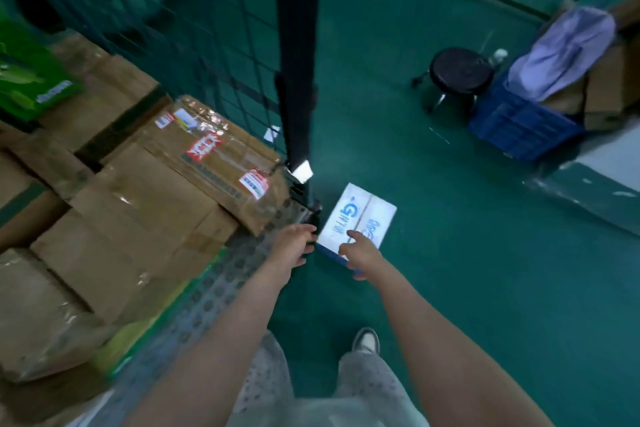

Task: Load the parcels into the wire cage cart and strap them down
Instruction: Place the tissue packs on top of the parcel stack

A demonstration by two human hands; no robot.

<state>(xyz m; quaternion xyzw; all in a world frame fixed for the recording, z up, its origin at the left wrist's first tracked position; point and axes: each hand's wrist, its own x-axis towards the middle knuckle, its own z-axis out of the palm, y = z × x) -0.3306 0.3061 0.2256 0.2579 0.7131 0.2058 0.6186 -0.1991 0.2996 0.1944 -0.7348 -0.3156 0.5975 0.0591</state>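
Observation:
A white parcel with blue print and blue sides sits low over the green floor, just outside the corner of the wire cage cart. My left hand grips the parcel's left edge with curled fingers, next to the cart's corner post. My right hand holds the parcel's near corner, with the index finger lying on the top face and the other fingers curled over the edge. Several brown cardboard parcels lie stacked inside the cart. A black strap hangs straight down at the cart's corner.
A green printed box sits at the cart's far left. A black round stool stands on the floor to the right. Beyond it is a blue crate with cardboard and a pale cloth. My legs and a shoe are below.

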